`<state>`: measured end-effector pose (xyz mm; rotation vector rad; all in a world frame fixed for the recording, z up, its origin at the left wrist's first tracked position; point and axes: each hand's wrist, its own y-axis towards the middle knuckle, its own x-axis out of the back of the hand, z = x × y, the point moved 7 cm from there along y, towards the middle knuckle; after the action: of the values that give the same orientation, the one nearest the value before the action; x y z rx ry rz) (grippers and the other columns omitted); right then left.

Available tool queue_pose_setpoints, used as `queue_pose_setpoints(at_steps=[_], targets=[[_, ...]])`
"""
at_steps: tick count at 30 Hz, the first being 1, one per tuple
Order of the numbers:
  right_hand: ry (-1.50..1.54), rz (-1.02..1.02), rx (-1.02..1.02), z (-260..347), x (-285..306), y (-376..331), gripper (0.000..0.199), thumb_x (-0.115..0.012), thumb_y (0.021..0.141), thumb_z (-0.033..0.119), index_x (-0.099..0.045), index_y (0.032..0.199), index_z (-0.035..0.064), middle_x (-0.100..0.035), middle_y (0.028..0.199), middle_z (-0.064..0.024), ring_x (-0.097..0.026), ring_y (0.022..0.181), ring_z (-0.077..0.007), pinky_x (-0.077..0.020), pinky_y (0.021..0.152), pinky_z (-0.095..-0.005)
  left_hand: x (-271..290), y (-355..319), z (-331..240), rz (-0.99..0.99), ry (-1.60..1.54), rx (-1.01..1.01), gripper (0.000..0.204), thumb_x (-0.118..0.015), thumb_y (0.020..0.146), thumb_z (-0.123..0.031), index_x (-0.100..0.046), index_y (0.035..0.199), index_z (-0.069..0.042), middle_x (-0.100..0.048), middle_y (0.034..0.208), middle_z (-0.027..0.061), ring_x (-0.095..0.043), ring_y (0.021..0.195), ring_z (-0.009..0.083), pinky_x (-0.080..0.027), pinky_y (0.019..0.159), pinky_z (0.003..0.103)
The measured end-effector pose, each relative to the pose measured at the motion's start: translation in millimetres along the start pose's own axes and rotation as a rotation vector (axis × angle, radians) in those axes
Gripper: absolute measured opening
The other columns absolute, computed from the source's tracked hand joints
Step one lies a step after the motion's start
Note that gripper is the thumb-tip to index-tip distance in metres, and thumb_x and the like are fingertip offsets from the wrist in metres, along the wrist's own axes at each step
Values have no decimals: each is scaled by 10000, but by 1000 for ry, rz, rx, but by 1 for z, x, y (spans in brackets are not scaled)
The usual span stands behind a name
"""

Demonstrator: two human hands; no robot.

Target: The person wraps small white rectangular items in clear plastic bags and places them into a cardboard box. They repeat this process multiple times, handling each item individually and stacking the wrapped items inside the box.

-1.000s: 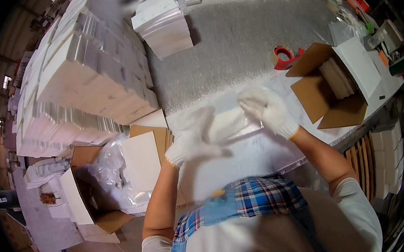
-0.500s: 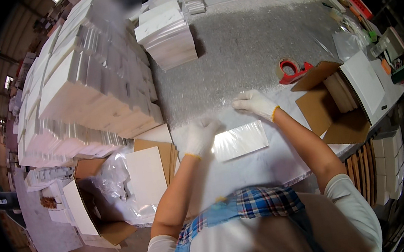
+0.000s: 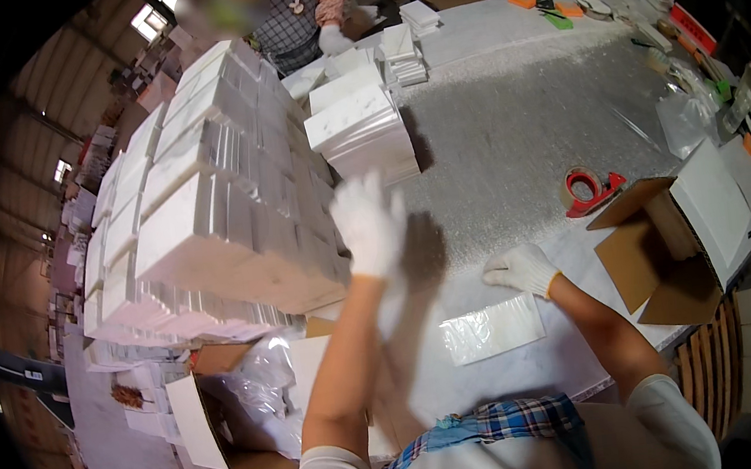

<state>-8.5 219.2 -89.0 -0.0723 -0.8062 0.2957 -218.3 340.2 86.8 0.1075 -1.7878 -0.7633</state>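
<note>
My left hand point(image 3: 369, 228), in a white knit glove, is raised in front of the tall tile stacks, its fingers apart and nothing in them. Just beyond it stands a shorter pile of white marble-look tiles point(image 3: 364, 139), and the hand appears apart from it. Low over the table's near edge, my gloved right hand point(image 3: 523, 271) has its fingers curled together, with nothing visible in them. Right below that hand lies a flat white tile in shiny clear film point(image 3: 492, 328).
Wrapped tile stacks point(image 3: 209, 215) rise at left. An open carton point(image 3: 661, 250) holding tiles stands right, near a red tape dispenser point(image 3: 591, 191). Another carton point(image 3: 198, 422) sits lower left beside clear plastic film point(image 3: 267, 379). A co-worker's gloved hand point(image 3: 334, 39) shows across the table.
My left hand has left the film-covered tile's side and risen forward toward the tile piles, its fingers spreading. My right hand stays near that tile. The view has shifted, revealing co-workers across the table.
</note>
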Motion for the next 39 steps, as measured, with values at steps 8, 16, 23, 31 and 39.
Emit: queue_pose_setpoints(at_steps=[8, 16, 23, 31, 39], targets=[[3, -24, 18, -2, -3, -1, 355, -644, 911, 492, -804, 1068, 218, -773, 1017, -89, -722, 934, -331, -559, 841, -450, -51, 176, 78, 538, 398, -46, 759, -810, 776, -395, -534, 1426, -117, -637, 1334, 206, -600, 1254, 411, -509, 993, 532], [-110, 16, 3, -1, -2, -2, 377, -614, 931, 526, -798, 1096, 242, -772, 1039, -83, -725, 956, -326, -557, 850, -464, -68, 195, 83, 791, 199, -126, 825, -925, 606, -484, -636, 1243, -46, -732, 1116, 208, -697, 1080, 393, -546, 914, 450], [-48, 0, 49, -3, -5, -1, 353, -611, 934, 502, -797, 1085, 243, -770, 1026, -89, -724, 947, -327, -555, 840, -463, -70, 196, 82, 754, 208, -196, 749, -957, 561, -438, -684, 1127, -30, -740, 1052, 189, -713, 990, 338, -557, 859, 430], [-79, -21, 53, -10, -13, 2, 359, -593, 936, 508, -790, 1077, 243, -766, 1005, -98, -722, 943, -339, -551, 827, -481, -68, 198, 82, 773, 249, -215, 669, -954, 565, -449, -712, 1024, -27, -742, 1042, 187, -713, 983, 330, -551, 858, 427], [-62, -33, 53, -9, -8, 0, 350, -599, 933, 509, -794, 1063, 249, -768, 1018, -86, -722, 925, -339, -553, 821, -473, -54, 188, 70, 830, 242, -158, 665, -901, 633, -505, -726, 1060, -27, -752, 1056, 191, -718, 998, 345, -553, 885, 425]])
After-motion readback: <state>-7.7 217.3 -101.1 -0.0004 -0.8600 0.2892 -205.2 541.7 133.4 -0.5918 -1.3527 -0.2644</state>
